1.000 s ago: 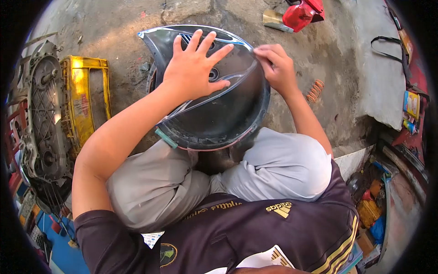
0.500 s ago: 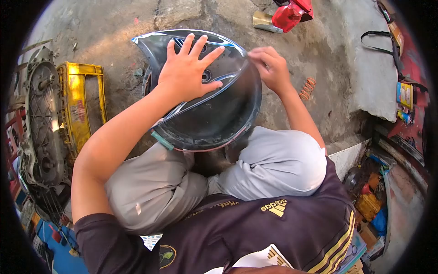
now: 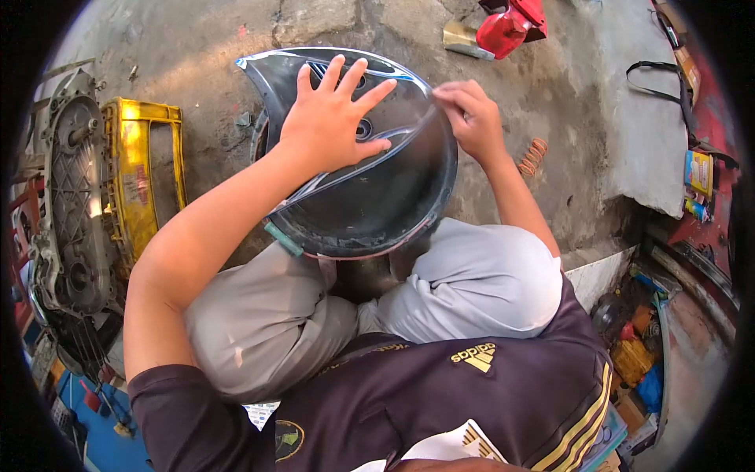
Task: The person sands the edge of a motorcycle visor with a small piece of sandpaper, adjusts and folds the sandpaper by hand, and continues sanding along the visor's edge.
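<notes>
A dark curved plastic panel (image 3: 409,106) with blue and white trim, like a motorcycle body panel, lies across a round black tub (image 3: 377,208) in front of my knees. My left hand (image 3: 330,118) rests on the panel, palm down, its fingers spread and pressing on the surface. At the panel's pointed right end is my right hand (image 3: 472,118), fingers pinched together. Those fingertips are smeared by motion, so whatever they hold is hidden. A teal piece (image 3: 283,238) sits on the tub's near left rim.
On the left stand a yellow crate (image 3: 134,169) and a grey metal engine casing (image 3: 75,189). An orange coil spring (image 3: 533,156) lies right of my right hand. A red part (image 3: 515,30) is on the floor farther off. Boxes and parts fill the lower right.
The view has shifted slightly, so everything sits a little farther right. My left hand stays flat on the panel; my right fingers are still at its tip, blurred in both frames.
</notes>
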### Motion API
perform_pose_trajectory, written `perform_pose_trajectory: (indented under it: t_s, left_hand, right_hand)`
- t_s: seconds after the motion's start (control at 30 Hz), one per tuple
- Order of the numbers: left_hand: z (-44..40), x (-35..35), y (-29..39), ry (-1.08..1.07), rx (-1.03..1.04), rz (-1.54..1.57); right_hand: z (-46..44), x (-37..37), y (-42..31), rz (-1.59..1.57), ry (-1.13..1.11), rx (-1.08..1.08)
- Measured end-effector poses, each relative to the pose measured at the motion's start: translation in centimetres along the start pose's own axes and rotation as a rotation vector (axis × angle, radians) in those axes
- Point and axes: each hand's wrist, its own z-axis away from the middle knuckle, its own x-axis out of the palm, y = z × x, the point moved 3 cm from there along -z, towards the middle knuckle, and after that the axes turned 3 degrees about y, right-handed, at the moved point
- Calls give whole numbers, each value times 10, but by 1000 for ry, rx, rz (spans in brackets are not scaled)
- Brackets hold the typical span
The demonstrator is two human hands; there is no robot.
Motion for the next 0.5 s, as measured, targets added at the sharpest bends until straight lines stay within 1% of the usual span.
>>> perform_pose_trajectory:
  t_s: [0.07,0.13,0.2,0.33,0.5]
  left_hand:
    - [-1,-1,-1,35,4,-2]
    - [-1,-2,-1,31,0,-7]
    - [-2,-2,0,6,-9,2]
    - [-1,-1,-1,29,-1,5]
    - [-1,-2,-2,23,-10,3]
  right_hand:
    - [-15,4,-10,-8,-24,-109]
    - [-11,3,-7,-11,-19,-113]
    - [-2,-1,-1,-10,-14,-32]
    - [1,-1,-2,-2,-1,-32]
    - [-2,0,-10,39,-5,-100]
